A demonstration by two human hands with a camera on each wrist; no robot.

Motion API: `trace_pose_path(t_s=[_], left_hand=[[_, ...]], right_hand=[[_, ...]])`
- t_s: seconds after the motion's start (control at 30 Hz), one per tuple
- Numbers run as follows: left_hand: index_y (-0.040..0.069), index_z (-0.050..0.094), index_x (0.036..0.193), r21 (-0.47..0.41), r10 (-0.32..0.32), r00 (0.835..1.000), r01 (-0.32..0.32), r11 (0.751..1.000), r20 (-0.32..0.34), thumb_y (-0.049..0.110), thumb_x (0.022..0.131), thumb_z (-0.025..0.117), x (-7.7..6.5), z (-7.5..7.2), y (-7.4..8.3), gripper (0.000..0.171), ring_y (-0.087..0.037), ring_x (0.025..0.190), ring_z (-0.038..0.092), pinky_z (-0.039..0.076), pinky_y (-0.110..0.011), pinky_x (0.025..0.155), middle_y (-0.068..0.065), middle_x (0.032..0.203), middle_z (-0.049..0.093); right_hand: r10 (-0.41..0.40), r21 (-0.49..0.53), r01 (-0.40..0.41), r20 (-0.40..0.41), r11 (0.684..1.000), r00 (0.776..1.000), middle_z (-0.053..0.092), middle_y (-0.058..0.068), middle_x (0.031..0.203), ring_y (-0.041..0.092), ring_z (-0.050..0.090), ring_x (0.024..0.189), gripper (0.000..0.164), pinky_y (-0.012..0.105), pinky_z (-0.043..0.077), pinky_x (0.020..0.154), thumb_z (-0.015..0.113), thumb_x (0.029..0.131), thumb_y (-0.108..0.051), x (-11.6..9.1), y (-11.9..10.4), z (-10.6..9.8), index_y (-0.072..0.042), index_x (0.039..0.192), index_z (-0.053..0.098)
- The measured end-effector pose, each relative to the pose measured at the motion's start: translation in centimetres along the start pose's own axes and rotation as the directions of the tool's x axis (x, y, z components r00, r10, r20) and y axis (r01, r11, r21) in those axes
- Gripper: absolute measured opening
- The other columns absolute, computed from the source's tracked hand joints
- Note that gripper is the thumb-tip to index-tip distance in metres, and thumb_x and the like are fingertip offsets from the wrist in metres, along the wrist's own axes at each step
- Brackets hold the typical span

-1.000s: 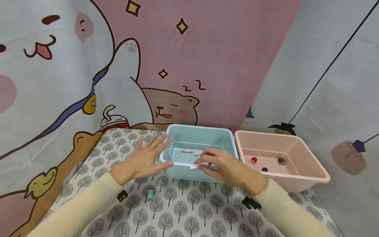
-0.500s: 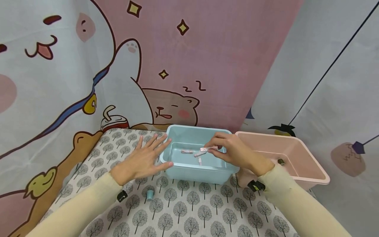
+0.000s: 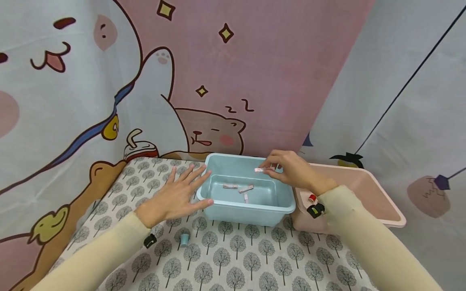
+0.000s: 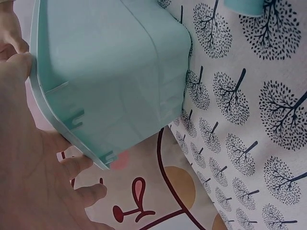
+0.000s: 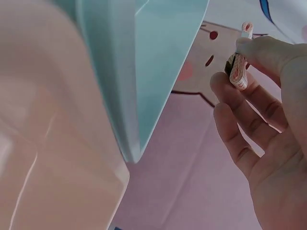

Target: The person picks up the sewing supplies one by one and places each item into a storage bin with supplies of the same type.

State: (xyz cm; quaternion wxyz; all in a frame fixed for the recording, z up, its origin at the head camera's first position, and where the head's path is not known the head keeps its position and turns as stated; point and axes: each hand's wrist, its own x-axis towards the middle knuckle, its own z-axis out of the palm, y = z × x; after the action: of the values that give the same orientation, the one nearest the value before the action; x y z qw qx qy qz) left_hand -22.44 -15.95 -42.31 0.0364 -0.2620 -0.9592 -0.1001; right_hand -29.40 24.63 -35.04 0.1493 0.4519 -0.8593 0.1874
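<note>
My right hand [image 3: 293, 171] pinches a folded white-and-red tape [image 3: 260, 170] between thumb and fingers, raised over the back right of the light blue bin [image 3: 251, 208]. Seen from the right wrist, that tape [image 5: 238, 74] is looped in layers with a dark band across it. Inside the bin lie a left folded tape [image 3: 230, 186], a middle one [image 3: 246, 188] and a front one [image 3: 246, 198]. My left hand [image 3: 176, 200] spreads its fingers at the bin's left end. In the left wrist view its thumb [image 4: 21, 67] touches the rim.
To the right, against the blue bin, stands a pink bin [image 3: 349, 180], partly covered by my right forearm. A red spool [image 3: 312, 198] shows inside it. On the tree-print cloth [image 3: 218, 262] in front sits a small light blue cup-shaped piece [image 3: 184, 239]. A printed curtain hangs behind.
My right hand has carried the folded tape from the blue bin's front rim up and back to the right. The front tape in the bin came into sight. My left hand stays still.
</note>
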Motion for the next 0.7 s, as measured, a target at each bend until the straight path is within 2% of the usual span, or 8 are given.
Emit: trace_pose_path(t_s=[0.23,0.3,0.53,0.7], left_hand=[[0.034,0.015,0.188,0.002,0.001,1.000,-0.001,1.000,-0.001,0.085,0.113,0.042,0.0,-0.1,0.0,0.095,-0.041,0.184,0.010,-0.005,-0.083,0.141,-0.002,0.199,0.014],[0.034,0.014,0.188,0.002,0.001,1.000,-0.001,1.000,0.002,0.086,0.112,0.041,-0.1,-0.1,0.1,0.096,-0.040,0.184,0.009,-0.005,-0.083,0.141,-0.001,0.199,0.013],[0.033,0.017,0.188,0.005,0.002,1.000,-0.002,1.000,-0.003,0.080,0.114,0.047,0.1,0.1,0.0,0.093,-0.042,0.184,0.011,-0.003,-0.084,0.141,-0.002,0.199,0.014],[0.033,0.017,0.188,0.010,0.005,1.000,-0.005,1.000,-0.009,0.083,0.113,0.043,0.0,0.1,0.0,0.094,-0.042,0.184,0.012,-0.002,-0.084,0.141,-0.002,0.198,0.014]], right_hand=[[0.147,-0.016,-0.146,0.105,0.989,0.984,0.086,-0.002,0.110,0.012,0.077,0.092,0.017,0.042,0.072,0.081,0.089,0.104,-0.011,1.1,1.3,-0.5,-0.018,0.119,0.092],[0.164,-0.021,-0.162,0.123,0.987,0.979,0.086,0.000,0.112,0.014,0.077,0.093,0.016,0.045,0.072,0.082,0.088,0.105,-0.011,1.3,1.8,-0.5,-0.017,0.120,0.092],[0.199,-0.048,-0.193,0.149,0.980,0.969,0.087,0.002,0.115,0.016,0.076,0.095,0.015,0.034,0.065,0.079,0.085,0.107,-0.013,1.8,3.0,-0.4,-0.016,0.121,0.091],[0.232,-0.059,-0.225,0.157,0.972,0.960,0.087,0.003,0.116,0.019,0.076,0.098,0.015,0.036,0.064,0.082,0.085,0.107,-0.013,2.0,3.2,-0.4,-0.016,0.121,0.091]])
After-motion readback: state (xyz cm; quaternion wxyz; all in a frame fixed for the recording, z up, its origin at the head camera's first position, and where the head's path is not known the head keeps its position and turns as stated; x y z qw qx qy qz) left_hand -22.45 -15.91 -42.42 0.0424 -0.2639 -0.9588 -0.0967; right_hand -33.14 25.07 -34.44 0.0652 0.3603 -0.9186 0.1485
